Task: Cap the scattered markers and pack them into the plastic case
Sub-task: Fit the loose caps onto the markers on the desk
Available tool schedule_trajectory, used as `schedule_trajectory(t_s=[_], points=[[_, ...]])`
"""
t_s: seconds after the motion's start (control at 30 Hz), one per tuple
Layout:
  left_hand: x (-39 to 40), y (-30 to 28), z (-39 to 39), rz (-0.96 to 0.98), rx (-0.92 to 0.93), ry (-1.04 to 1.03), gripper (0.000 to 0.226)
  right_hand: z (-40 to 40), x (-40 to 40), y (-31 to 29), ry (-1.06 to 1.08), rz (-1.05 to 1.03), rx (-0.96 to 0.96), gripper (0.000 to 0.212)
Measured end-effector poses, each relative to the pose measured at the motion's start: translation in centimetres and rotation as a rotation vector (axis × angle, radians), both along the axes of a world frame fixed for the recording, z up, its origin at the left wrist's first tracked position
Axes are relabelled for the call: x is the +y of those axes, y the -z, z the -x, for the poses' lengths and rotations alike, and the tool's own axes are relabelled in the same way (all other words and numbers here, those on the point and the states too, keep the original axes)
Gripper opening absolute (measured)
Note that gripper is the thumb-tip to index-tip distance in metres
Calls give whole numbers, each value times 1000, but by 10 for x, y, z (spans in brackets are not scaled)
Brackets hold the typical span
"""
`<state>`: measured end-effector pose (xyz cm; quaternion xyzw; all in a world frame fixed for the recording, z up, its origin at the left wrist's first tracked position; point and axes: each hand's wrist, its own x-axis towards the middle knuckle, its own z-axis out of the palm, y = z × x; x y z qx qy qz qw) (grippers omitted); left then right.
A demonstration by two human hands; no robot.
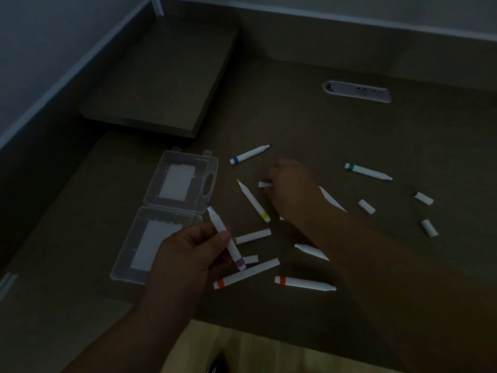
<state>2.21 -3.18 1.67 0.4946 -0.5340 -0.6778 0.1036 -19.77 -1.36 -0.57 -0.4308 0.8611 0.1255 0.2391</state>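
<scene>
The scene is dim. A clear plastic case point(172, 211) lies open and flat at the left of the desk. My left hand point(188, 251) holds an uncapped purple-banded marker point(226, 238), tip toward the case. My right hand point(293, 189) is blurred and pinches a white cap point(265, 184) on the desk. Uncapped markers lie around: blue point(250, 154), yellow point(254, 201), green point(368, 171), orange point(246, 277), red point(305, 283). Loose white caps rest at the right point(366, 206), point(423, 198), point(429, 228). More white pieces are partly hidden under my right forearm.
A raised brown shelf block point(161, 84) stands behind the case. A white power socket panel point(356, 91) is set into the desk at the back right. The desk's front edge point(242, 325) runs below my arms, with wooden floor beneath.
</scene>
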Motion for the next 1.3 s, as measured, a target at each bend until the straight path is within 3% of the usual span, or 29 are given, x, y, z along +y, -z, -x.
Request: schedule_trajectory(t_s=[0.1, 0.2, 0.27, 0.33, 0.5, 0.63, 0.7, 0.8, 0.87, 1.03, 1.3], points=[[-3, 0, -2, 34, -5, 4, 11, 1, -3, -4, 51, -19, -46, 50], [-4, 0, -3, 41, -13, 24, 12, -7, 18, 0, 264, 296, -199, 37], [-5, 1, -2, 40, -15, 33, 12, -13, 33, -3, 458, 578, -380, 24], [-5, 2, -1, 31, -13, 33, 12, -16, 45, -12, 612, 708, -558, 15], [-2, 3, 2, -33, -4, 13, 13, -17, 69, -28, 970, 938, -1264, 24], [3, 3, 8, -28, -9, 16, 12, -17, 82, -31, 1017, 966, -1455, 30], [5, 3, 11, -30, -10, 23, 12, -17, 86, -32, 966, 953, -1343, 28], [7, 5, 14, -28, -14, 23, 12, -21, 90, -36, 744, 873, -887, 20], [8, 6, 17, -9, -6, 37, 12, -25, 93, -39, 617, 860, -699, 19], [12, 4, 23, 42, 4, 90, 12, -36, 100, -48, 411, 872, -489, 27], [21, 5, 35, -21, 45, 87, 12, -39, 107, -55, 265, 812, -391, 32]])
